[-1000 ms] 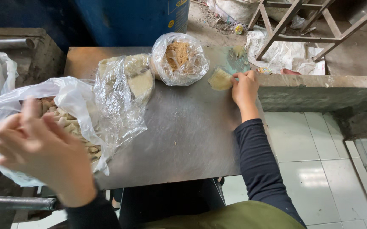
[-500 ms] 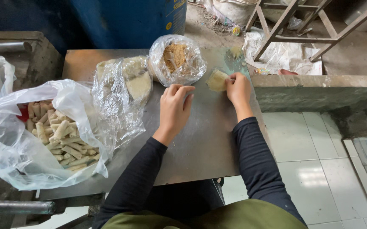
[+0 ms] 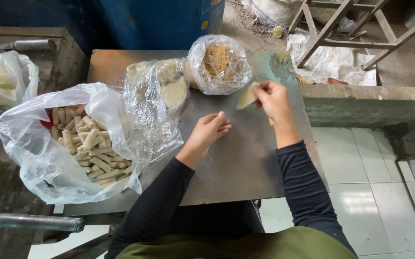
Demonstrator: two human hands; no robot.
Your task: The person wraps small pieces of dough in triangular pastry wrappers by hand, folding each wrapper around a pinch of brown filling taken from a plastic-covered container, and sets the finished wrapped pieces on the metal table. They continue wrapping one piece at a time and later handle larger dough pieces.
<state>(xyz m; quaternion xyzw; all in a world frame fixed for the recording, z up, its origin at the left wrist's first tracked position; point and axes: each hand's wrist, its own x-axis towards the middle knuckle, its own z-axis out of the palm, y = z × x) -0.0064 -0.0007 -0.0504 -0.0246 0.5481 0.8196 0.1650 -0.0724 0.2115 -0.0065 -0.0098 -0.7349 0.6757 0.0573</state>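
My right hand (image 3: 274,103) pinches a thin pale wrapper sheet (image 3: 246,97) and holds it just above the far right part of the metal table (image 3: 236,163). My left hand (image 3: 208,132) rests flat on the table near the middle, fingers together, holding nothing. Behind the hands sits a clear bag of brown crumbly filling (image 3: 218,63). To its left lies a clear bag of pale round wrappers (image 3: 162,91). At the near left, a large open plastic bag (image 3: 68,144) holds several finished rolls (image 3: 90,146).
A blue barrel (image 3: 164,21) stands behind the table. A concrete ledge (image 3: 370,103) runs off to the right, with a metal frame (image 3: 351,33) and white sacks beyond it. Another white bag (image 3: 3,81) sits on the far left. Tiled floor lies below right.
My left hand came away from the bag of rolls and settled on the table's middle. My right hand lifted the wrapper sheet off the table surface.
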